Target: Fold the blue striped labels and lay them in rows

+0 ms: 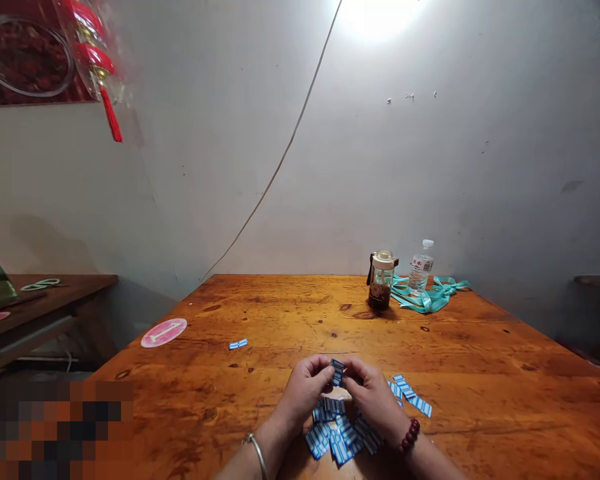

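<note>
A small blue-and-white striped piece [337, 372] is pinched between my left hand [307, 390] and my right hand [373, 395], above the table's near part. Both hands have their fingers closed on it, thumbs toward me. Below them lies a loose pile of similar striped pieces [346, 432], partly hidden by my right hand. More striped pieces [413, 396] lie just right of my right hand. A silver bangle is on my left wrist, a dark red bead bracelet on my right.
On the wooden table [280, 307] are a lone striped piece [238, 345], a pink round sticker [164, 333], a jar with dark contents [381, 280], a water bottle [421, 268] and turquoise ribbon [430, 300]. A side table [75, 293] stands at left.
</note>
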The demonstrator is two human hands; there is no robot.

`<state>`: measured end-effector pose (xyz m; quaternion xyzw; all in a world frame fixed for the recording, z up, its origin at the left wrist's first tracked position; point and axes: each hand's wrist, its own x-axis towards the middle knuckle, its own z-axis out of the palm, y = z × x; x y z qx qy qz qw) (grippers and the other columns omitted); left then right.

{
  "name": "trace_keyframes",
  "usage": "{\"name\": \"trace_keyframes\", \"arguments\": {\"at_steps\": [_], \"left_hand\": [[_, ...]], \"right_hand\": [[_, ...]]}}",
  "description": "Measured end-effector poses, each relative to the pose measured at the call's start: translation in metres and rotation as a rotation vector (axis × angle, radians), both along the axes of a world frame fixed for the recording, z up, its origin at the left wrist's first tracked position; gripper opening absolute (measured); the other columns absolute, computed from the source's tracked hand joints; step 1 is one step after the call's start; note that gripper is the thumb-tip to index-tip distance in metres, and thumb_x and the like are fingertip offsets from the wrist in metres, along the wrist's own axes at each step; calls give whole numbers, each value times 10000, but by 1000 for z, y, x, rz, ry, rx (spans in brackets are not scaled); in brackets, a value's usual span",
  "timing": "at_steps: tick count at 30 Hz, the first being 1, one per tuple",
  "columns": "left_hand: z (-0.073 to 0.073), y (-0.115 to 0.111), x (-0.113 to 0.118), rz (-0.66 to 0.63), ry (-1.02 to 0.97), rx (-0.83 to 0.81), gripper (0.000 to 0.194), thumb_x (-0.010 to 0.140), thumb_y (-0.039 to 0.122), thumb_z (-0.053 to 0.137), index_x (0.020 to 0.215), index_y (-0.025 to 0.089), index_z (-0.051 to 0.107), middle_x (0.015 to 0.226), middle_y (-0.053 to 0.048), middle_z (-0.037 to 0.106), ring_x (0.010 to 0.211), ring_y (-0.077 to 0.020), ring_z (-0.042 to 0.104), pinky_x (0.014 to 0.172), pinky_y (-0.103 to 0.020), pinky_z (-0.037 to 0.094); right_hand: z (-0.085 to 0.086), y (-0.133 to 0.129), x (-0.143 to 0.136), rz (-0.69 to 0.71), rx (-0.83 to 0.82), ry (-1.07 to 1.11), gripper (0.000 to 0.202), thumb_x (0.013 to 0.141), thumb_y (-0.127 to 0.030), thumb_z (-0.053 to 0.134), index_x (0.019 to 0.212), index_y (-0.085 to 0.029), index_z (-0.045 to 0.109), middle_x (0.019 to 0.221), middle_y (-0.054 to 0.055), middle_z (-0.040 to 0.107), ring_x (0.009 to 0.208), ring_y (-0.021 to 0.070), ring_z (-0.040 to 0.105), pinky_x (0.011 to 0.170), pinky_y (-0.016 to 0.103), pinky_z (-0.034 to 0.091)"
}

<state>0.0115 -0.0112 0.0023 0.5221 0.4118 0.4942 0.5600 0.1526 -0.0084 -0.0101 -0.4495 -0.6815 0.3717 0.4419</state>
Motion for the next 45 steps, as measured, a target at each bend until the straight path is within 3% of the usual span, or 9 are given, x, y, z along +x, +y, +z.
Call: {"name": "trace_keyframes", "arguments": {"at_steps": [5,10,13,17,21,32,38,42,45], "left_hand": [[2,0,-1,62,-47,-69,229,643,357,603,685,134,568,619,-12,575,558,-101,535,514,-192,388],[3,-1,-1,105,-79,-113,239,637,372,600,703,147,551,645,-10,584,579,-112,569,506,-189,394],[5,-4,1,83,-82,-121,239,636,366,604,705,141,562,638,-11,578,571,-105,559,500,-183,393],[5,-7,6,29,-119,-124,222,635,345,612,713,140,578,647,-1,566,541,-81,519,496,-180,394],[3,-8,8,14,-137,-118,205,632,334,623,684,142,577,613,19,537,514,-64,477,482,-174,382],[8,-11,7,-127,-86,-165,280,662,374,606,785,123,626,691,-48,607,635,-120,572,535,-184,395],[8,-11,6,-168,-129,-151,266,683,357,595,790,115,621,713,-43,605,634,-111,572,546,-179,407],[9,-12,5,-213,-237,-205,263,726,359,548,822,118,589,739,-48,594,678,-135,590,580,-205,434],[11,-14,5,-303,-373,-292,259,761,354,504,884,134,561,810,-63,592,735,-167,602,624,-247,454]], "right_hand": [[5,3,9,-77,37,-33,73,696,-214,468,644,-178,503,592,-19,496,569,115,457,533,219,363],[27,-4,13,-10,-180,341,163,688,-308,528,667,-182,426,582,-43,428,459,78,412,420,198,356],[35,-13,7,58,-205,469,218,673,-341,569,747,-192,429,656,-33,452,521,91,460,442,204,398],[31,-17,-3,33,-70,395,194,691,-332,573,777,-182,484,724,-3,514,671,122,497,579,225,426],[22,-15,-6,-30,-17,319,176,701,-325,566,671,-164,502,648,-12,514,622,116,483,571,224,400],[20,-10,-4,-91,-119,424,231,643,-316,618,574,-157,464,545,-47,443,523,84,416,495,199,337],[16,-9,-4,-25,-141,468,203,667,-313,595,785,-153,550,620,-29,487,565,91,436,523,202,355],[20,-12,-4,38,-180,522,169,667,-309,602,672,-144,567,639,-11,529,601,98,464,566,212,373],[22,-14,-4,70,-242,615,162,670,-308,610,691,-155,562,657,-16,535,617,100,479,571,211,381]]}}
